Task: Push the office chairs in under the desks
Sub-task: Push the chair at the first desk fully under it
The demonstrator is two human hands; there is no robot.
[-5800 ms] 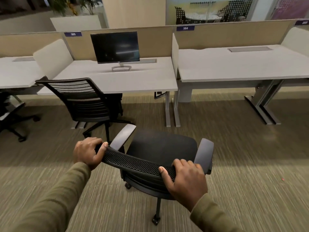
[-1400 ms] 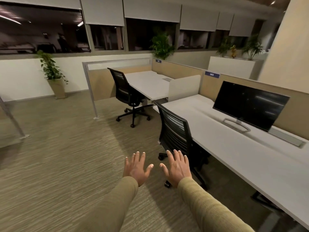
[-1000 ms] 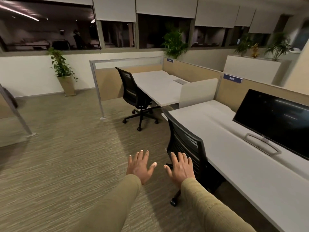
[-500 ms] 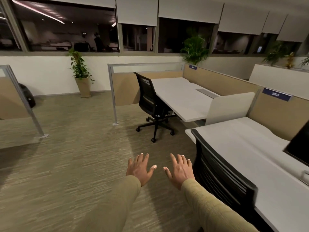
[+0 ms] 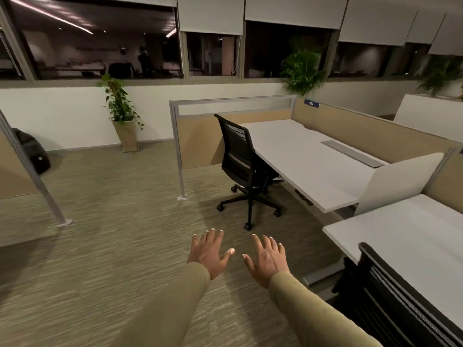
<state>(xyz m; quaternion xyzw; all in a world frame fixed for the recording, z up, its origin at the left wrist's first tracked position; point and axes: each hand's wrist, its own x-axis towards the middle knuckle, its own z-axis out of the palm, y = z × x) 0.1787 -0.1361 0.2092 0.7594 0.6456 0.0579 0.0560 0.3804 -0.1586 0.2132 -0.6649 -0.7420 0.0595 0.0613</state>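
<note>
Ahead, a black mesh-backed office chair (image 5: 244, 169), standing at the edge of the far surface (image 5: 308, 156). Seat partly beneath the edge, wheeled base out on the carpet (image 5: 112, 246), backrest turned a little askew to the edge rather than square to it. Just right of that chair, past a white divider panel (image 5: 398, 181), a nearer surface (image 5: 411, 244) with a second black chair (image 5: 390, 296) close against it, apparently already tucked in.

Well short of the far chair, nearer the camera: left hand (image 5: 209, 254) and right hand (image 5: 269, 260), both spread flat, palms down, fingers fanned, holding nothing, side by side over bare carpet.

Step in hand, by the look of things: between chairs, approaching the one ahead. Next move probably calls for closing the gap, taking the top of the backrest at both corners, squaring it to the edge, then rolling it straight in so the armless seat clears underneath. Beyond that chair, a framed partition (image 5: 233, 106), potted plants (image 5: 120, 106) and dark windows (image 5: 105, 43).
</note>
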